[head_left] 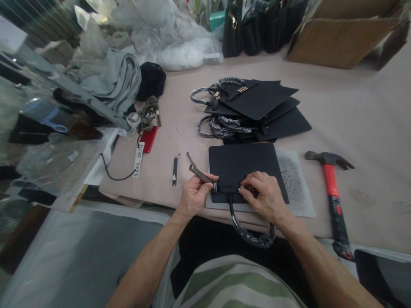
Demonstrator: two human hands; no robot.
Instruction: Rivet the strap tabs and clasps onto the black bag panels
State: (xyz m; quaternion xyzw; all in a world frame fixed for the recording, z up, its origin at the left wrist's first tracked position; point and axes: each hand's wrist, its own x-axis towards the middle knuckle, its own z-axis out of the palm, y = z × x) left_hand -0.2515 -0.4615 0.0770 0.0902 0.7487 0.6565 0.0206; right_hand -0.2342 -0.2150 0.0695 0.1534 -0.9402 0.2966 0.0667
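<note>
A flat black bag panel (245, 167) lies in front of me, its plastic-wrapped handle (247, 233) hanging toward me over the table edge. My left hand (194, 194) is closed around a slim metal tool (199, 173) with a thin rod at its far end; the tool's near end is at the panel's left part. On the panel's near right part, my right hand (265, 192) pinches a small shiny gold-coloured metal piece (241, 188), mostly hidden by the fingers. Beneath the panel is a pale speckled slab (297, 184).
A claw hammer (334, 192) with a red and black handle lies to the right. Several black panels with wrapped handles are stacked (257, 107) behind. A small dark strip (175, 171) and a red card (149, 139) lie left. A cardboard box (340, 40) and black bags (253, 30) stand behind.
</note>
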